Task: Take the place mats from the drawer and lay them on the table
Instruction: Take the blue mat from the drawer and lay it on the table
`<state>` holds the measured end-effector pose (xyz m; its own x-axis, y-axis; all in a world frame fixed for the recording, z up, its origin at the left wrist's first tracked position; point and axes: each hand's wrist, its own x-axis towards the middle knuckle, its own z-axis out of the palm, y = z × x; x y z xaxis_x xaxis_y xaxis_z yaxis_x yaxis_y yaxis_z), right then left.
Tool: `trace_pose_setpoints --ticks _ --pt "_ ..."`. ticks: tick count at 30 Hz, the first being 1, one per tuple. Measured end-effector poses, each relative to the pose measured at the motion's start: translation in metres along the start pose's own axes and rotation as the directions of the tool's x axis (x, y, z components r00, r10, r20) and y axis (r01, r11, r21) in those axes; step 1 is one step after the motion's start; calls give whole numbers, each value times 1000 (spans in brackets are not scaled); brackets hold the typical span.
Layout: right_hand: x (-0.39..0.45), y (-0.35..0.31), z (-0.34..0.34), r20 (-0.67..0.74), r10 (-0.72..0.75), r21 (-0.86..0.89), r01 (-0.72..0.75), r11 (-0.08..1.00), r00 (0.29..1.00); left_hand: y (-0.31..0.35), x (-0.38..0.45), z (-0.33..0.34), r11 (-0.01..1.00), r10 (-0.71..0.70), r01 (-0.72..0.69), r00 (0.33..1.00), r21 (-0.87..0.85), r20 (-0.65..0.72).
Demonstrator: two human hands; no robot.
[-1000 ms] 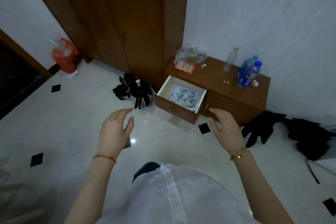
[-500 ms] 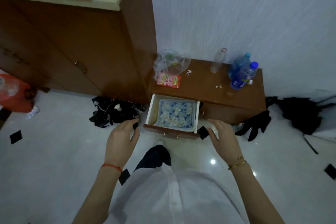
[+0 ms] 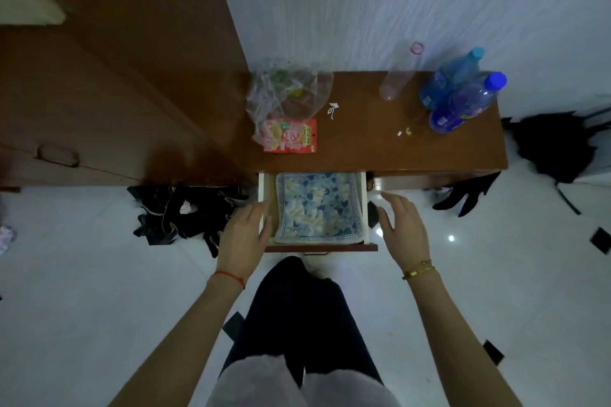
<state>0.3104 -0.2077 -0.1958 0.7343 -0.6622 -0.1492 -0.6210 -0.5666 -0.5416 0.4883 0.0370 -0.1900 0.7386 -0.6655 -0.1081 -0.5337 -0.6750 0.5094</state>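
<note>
Item: blue-and-white floral fabric place mats [image 3: 318, 206], lying flat as a stack in the open white-lined wooden drawer [image 3: 364, 208] of the low brown wooden side table [image 3: 380, 149], filling most of the tray so they can be lifted out from both edges. My left hand [image 3: 246, 236] sits at the drawer's left wall, fingers loosely spread, tips at the rim, holding nothing. My right hand [image 3: 401, 230] hovers just outside the right wall, fingers open and apart, also empty; I judge both are set to flank the stack and take it by its sides. On the table top, well behind the drawer: a crumpled clear plastic bag [image 3: 287, 99] over a red snack packet [image 3: 291, 137], an empty clear plastic bottle [image 3: 396, 81], two blue plastic bottles [image 3: 463, 99], small white scraps. On the pale tiled floor: black cloth heaps [image 3: 178, 213] left of the drawer, more black cloth to the right. Nothing lies over the mats; only the narrow drawer walls crowd my fingers.
</note>
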Motion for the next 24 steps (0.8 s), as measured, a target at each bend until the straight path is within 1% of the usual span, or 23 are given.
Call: trace_pose_setpoints --ticks 3,6,10,13,17,19,22,24 --pt "18 33 50 44 52 -2 -52 999 998 -22 22 53 999 -37 38 998 -6 40" --pt "29 67 100 96 105 9 -106 994 990 -45 36 109 993 -111 113 992 -31 63" --pt "37 108 159 82 127 6 -128 992 988 -79 45 185 980 -194 199 969 -18 150" --pt "39 132 190 54 128 10 -129 992 990 -94 47 229 965 -254 263 947 -17 198" --pt "36 151 214 -3 94 32 -94 995 996 -105 46 261 927 -367 375 895 14 253" --pt "32 157 221 15 73 40 -74 996 997 -110 45 270 912 -404 406 873 51 273" --pt "30 163 225 27 100 46 -101 994 995 -118 42 279 882 -469 456 826 118 312" --pt "30 165 227 20 127 61 -128 990 992 -122 39 283 866 -495 488 811 105 314"
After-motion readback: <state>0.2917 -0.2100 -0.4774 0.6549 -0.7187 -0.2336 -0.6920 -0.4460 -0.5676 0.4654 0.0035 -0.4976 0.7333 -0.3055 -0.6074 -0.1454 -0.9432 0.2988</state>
